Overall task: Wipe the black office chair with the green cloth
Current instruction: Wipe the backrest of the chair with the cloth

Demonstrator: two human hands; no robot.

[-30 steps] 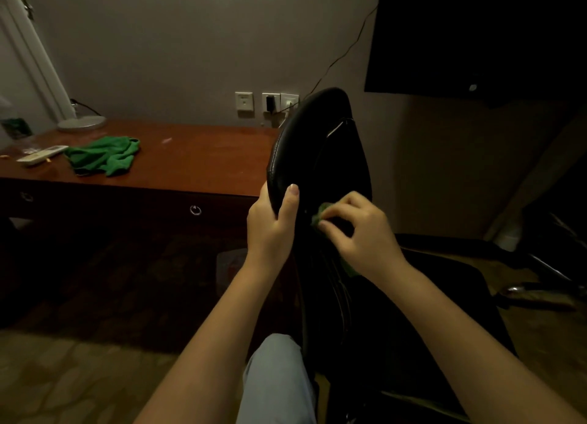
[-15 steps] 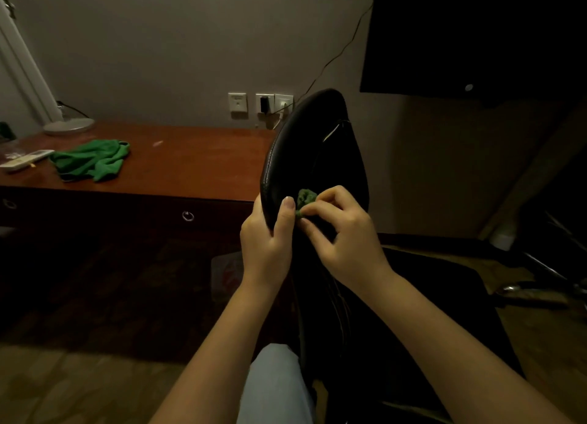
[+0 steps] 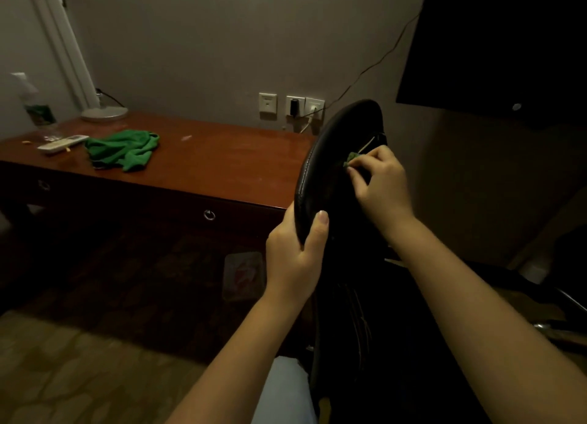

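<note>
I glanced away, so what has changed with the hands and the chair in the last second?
The right hand, pinching the green cloth, slid up the chair back toward its top, away from the left hand. The left hand kept gripping the back's edge; the second cloth stayed on the desk.

Centre: blocked by black office chair (image 3: 330,176), backrest edge-on.
Backrest rim: gripped low by left hand (image 3: 295,255); left bare above.
Backrest face: occupied near the top by right hand (image 3: 379,182) pinching green cloth (image 3: 351,158).
Desk (image 3: 228,166), left half: crowded with second cloth (image 3: 124,150), remote (image 3: 62,143), lamp base (image 3: 104,113), bottle (image 3: 36,106).
Desk, right half: open wood up to the chair.
Upper right: closed off by dark wall panel (image 3: 508,42).
</note>
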